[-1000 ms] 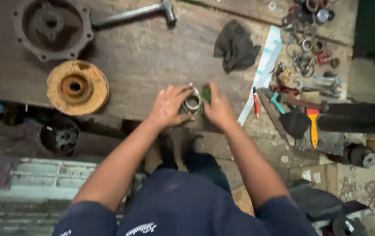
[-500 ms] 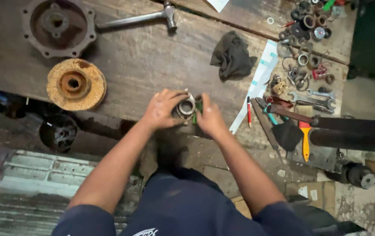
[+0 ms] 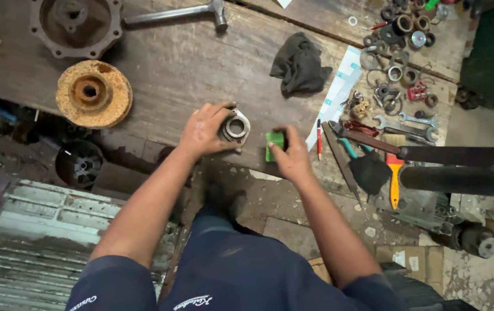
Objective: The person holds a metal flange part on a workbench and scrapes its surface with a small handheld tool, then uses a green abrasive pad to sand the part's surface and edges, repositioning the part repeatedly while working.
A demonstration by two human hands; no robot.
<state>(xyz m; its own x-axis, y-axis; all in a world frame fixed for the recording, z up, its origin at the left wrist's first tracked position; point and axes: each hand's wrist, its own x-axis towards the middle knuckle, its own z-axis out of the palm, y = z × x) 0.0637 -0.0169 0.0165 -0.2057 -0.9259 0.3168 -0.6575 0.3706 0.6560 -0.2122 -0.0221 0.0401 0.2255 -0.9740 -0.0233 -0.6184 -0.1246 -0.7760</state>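
Note:
My left hand (image 3: 203, 131) grips a round grey metal ring-shaped part (image 3: 235, 126) that rests near the front edge of the worn wooden workbench (image 3: 172, 69). To its right, my right hand (image 3: 291, 155) holds a small green block (image 3: 274, 144), pressed down on the bench edge. The two hands are a short gap apart. My thumb and fingers hide the left side of the metal part.
A rusty orange disc (image 3: 92, 92) and a dark flanged housing (image 3: 74, 23) lie at the left, a hammer (image 3: 178, 12) at the top, a dark rag (image 3: 300, 63) in the middle. Rings, wrenches, pliers and a yellow-handled tool (image 3: 394, 178) crowd the right.
My hands have come apart: the right hand drew away to the right with the green block, while the left stays on the metal part. The camera view shifted slightly.

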